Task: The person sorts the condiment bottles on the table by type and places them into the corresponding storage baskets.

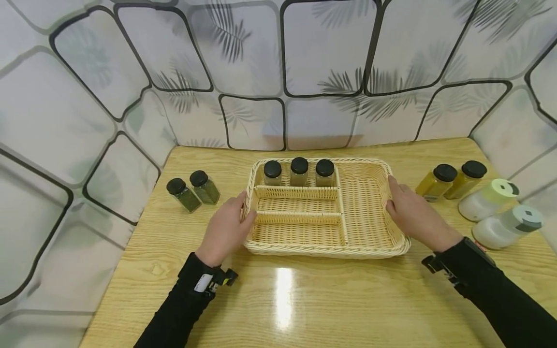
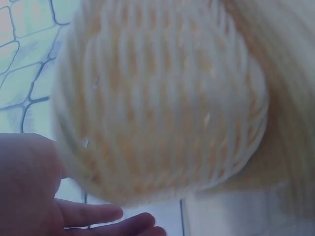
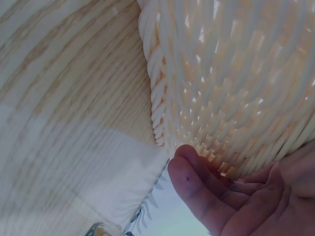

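Because the pale, rectangular woven basket (image 1: 322,250) is gripped at both ends, by the left hand (image 1: 223,231) and the right hand (image 1: 415,215) in the head view, its weight is presumably balanced between them. It is located over the middle of the wood-grained surface (image 1: 243,299); whether it is lifted cannot be told. Three clear glass jars with round black lids (image 1: 299,174) are lined up in the basket's rear left compartment, likely kept in order by the low woven dividers (image 1: 298,214). Left of the basket, two black-lidded glass jars of green flakes (image 1: 210,192) are set side by side. Right of it, two black-lidded jars of yellow contents (image 1: 434,183) and two white bottles with pale caps (image 1: 474,205) are grouped.

In the left wrist view, fingers are seen extended beside the basket's rounded end; the thumb's contact is hidden.

In the right wrist view, bent fingers are seen against the basket's woven wall, probably for steadiness.
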Tool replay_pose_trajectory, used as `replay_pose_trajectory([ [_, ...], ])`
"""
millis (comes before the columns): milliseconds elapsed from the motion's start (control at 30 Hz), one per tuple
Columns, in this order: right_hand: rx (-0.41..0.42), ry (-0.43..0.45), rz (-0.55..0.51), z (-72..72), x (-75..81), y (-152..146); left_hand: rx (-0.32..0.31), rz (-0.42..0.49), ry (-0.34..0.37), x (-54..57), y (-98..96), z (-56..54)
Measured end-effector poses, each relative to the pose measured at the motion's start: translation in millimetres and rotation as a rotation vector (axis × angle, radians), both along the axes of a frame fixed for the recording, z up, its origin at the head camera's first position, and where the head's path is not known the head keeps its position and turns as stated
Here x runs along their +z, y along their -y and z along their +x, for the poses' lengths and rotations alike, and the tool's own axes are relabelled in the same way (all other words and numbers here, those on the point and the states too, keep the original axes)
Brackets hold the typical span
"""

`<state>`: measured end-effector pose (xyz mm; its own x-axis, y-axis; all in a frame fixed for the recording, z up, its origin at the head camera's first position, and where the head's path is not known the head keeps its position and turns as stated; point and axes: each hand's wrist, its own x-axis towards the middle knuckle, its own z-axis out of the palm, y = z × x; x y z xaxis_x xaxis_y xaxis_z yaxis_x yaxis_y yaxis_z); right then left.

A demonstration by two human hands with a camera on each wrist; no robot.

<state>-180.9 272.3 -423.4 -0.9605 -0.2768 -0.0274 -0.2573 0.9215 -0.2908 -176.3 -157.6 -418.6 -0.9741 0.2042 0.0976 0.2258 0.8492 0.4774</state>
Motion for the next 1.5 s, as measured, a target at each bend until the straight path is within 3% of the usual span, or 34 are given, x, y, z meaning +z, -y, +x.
replay_pose_trajectory([
  [133,0.004,-0.009,-0.002,1.2,0.7,0,0.042,-0.002,-0.081,9.9,10.0,-5.7],
  [267,0.004,-0.017,0.001,2.4,1.1,-1,0.067,-0.037,-0.223,18.3,24.5,-15.0],
  [433,0.012,-0.037,0.001,3.5,0.8,-2,0.083,-0.108,-0.43,23.2,42.2,-30.7],
  [567,0.016,-0.043,-0.001,3.8,0.7,-2,0.099,-0.148,-0.513,23.8,51.9,-41.3],
  [700,0.013,-0.034,0.0,3.5,0.8,-2,0.118,-0.179,-0.502,23.6,56.4,-48.3],
  [1067,0.01,-0.014,-0.009,2.0,0.2,-2,0.144,-0.234,-0.357,20.1,64.3,-56.5],
  [1500,0.01,-0.026,-0.001,1.3,-1.9,-1,0.125,-0.258,-0.324,17.8,72.5,-62.6],
])
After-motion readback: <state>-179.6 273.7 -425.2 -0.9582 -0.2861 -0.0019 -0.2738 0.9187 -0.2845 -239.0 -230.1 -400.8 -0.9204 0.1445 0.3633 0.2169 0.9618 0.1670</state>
